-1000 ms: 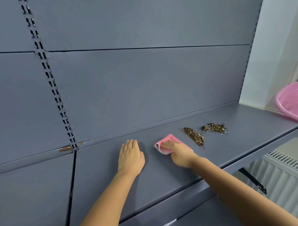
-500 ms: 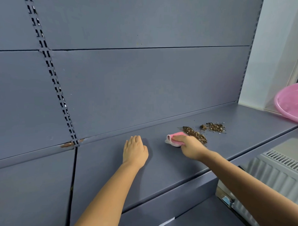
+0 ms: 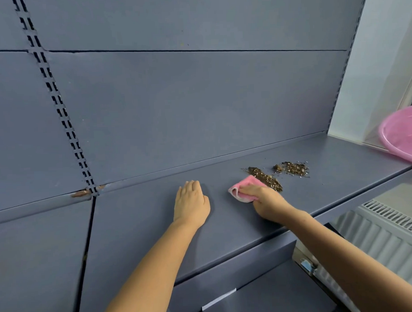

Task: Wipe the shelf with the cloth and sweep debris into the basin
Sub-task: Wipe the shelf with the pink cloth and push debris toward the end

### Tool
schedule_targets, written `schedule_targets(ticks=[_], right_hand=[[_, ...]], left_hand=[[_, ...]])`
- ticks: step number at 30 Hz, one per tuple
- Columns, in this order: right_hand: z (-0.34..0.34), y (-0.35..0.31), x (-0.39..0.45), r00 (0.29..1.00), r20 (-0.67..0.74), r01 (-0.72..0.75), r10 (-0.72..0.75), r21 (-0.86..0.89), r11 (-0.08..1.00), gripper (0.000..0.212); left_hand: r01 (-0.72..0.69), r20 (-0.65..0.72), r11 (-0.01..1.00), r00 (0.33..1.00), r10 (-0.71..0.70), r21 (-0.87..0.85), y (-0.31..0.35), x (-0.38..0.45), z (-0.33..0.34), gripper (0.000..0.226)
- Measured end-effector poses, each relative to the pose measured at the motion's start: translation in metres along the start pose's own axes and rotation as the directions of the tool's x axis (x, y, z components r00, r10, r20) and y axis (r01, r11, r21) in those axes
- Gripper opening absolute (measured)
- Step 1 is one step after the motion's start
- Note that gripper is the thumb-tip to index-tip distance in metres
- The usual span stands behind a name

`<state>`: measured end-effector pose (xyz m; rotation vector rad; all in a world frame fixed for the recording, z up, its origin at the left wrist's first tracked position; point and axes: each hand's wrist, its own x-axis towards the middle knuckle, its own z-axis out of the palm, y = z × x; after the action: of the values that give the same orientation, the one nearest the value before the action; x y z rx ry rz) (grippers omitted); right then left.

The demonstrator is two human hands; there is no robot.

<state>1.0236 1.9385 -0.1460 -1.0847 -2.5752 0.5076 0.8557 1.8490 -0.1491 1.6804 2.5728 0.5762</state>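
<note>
While our right hand (image 3: 267, 201) holds the cloth (image 3: 244, 189) on the shelf (image 3: 142, 228), fingers curled over its near edge and pinning it to the grey surface, the folded pink cloth lies flat with its far right edge touching the nearer pile of debris (image 3: 266, 179). We see this pile as a dark brown streak running diagonally away from the cloth. A second, looser pile (image 3: 293, 168) of brown and pale flecks lies just beyond it to the right, apart from the first, with a few stray specks scattered around it.

Our left hand (image 3: 191, 203) rests palm down on the shelf to the left of the cloth, near it but not touching; its fingers are straight and close together, and it holds nothing. Both of our forearms reach in from the lower edge of the view.

At the far right, the pink basin (image 3: 400, 135) stands past the end of the shelf, well apart from the debris, and is partly cut off by the picture's edge; we cannot tell what it rests on. Behind the shelf rises the grey back panel (image 3: 187, 105), crossed by a slotted upright (image 3: 58, 107) at the left. A rusty mark (image 3: 81, 193) sits at the foot of that upright. Below the shelf's right end we see a white radiator (image 3: 385, 233).
</note>
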Motion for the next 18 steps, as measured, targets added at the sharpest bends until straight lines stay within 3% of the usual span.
schedule_targets(ticks=[4, 8, 11, 15, 18], right_hand=[[-0.004, 0.031, 0.008, 0.999, -0.038, 0.025, -0.024, 0.011, 1.0, 0.059], [-0.025, 0.045, 0.005, 0.995, 0.011, -0.095, 0.095, 0.004, 0.995, 0.043], [-0.041, 0.055, 0.002, 0.995, -0.028, -0.092, 0.091, -0.017, 0.996, 0.056], [-0.05, 0.053, 0.001, 0.991, -0.092, -0.09, 0.097, 0.077, 0.993, 0.034], [-0.042, 0.03, 0.003, 0.991, -0.122, -0.053, 0.061, 0.068, 0.996, 0.037]], left_hand=[[-0.006, -0.012, 1.0, 1.0, 0.006, 0.024, 0.001, 0.0, 0.002, 0.047], [-0.007, 0.004, 0.999, 1.0, 0.007, 0.037, 0.001, -0.001, 0.002, 0.047], [0.013, 0.006, 0.999, 1.0, -0.013, 0.041, 0.006, 0.003, -0.001, 0.044], [0.013, -0.001, 0.999, 1.0, -0.013, 0.037, 0.019, 0.009, -0.004, 0.041], [0.008, 0.002, 0.999, 1.0, -0.008, 0.031, 0.024, 0.01, 0.0, 0.038]])
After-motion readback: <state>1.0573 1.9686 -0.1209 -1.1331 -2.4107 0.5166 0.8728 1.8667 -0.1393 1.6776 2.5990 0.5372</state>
